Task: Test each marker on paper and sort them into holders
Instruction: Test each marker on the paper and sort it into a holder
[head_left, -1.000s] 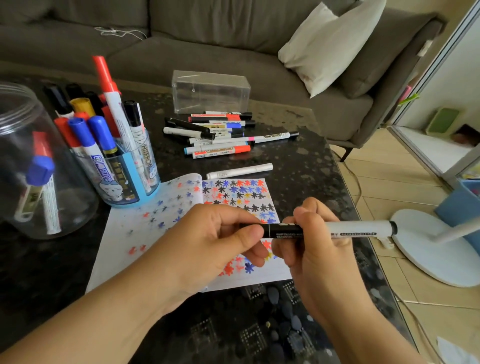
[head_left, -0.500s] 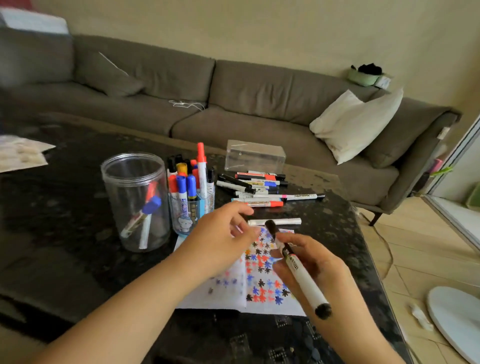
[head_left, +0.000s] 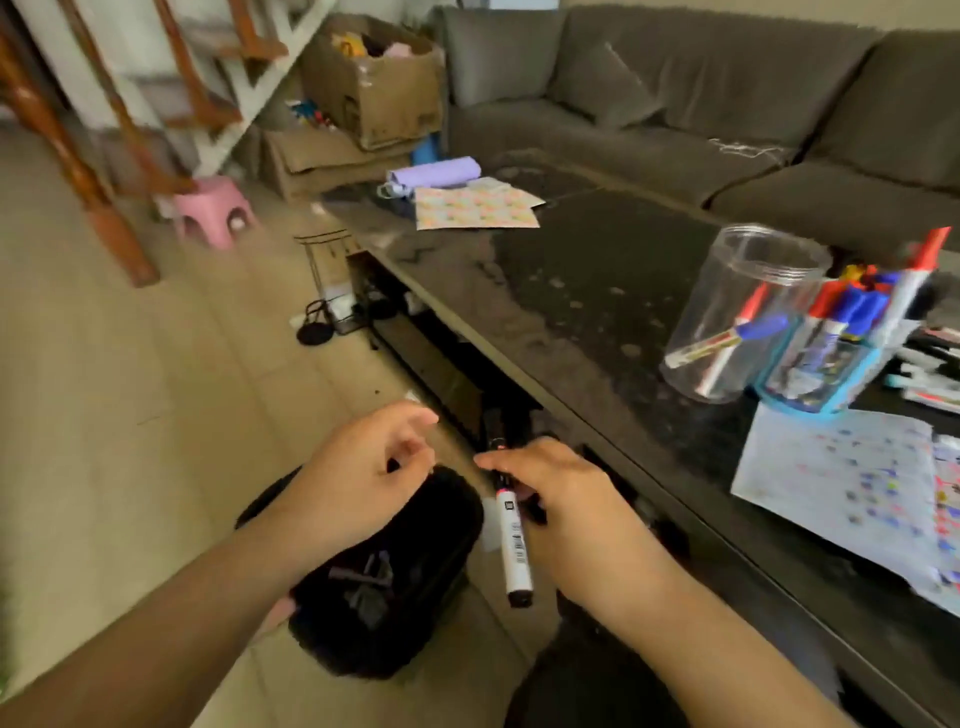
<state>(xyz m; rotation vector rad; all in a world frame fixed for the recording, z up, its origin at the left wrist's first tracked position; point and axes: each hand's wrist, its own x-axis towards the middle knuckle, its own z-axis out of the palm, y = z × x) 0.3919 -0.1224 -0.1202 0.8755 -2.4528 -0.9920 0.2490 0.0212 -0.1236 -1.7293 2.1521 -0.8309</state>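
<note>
White marker (head_left: 514, 540) (black cap) pinched in right grip (head_left: 550, 499), left grip (head_left: 374, 467) loosely curled beside, holding nothing

Marker off the table, holders and paper on it

White black-capped marker (head_left: 511, 540) hangs left of the dark table (head_left: 597, 291); clear jar (head_left: 737, 312), blue marker cup (head_left: 826, 364) and star-stamped paper (head_left: 841, 483) sit on it.

Two hands: left hand (head_left: 363, 467), right hand (head_left: 556, 499). One marker (head_left: 511, 540) in the right hand. Two holders right of it: clear jar (head_left: 737, 312), blue cup (head_left: 826, 374)
</note>
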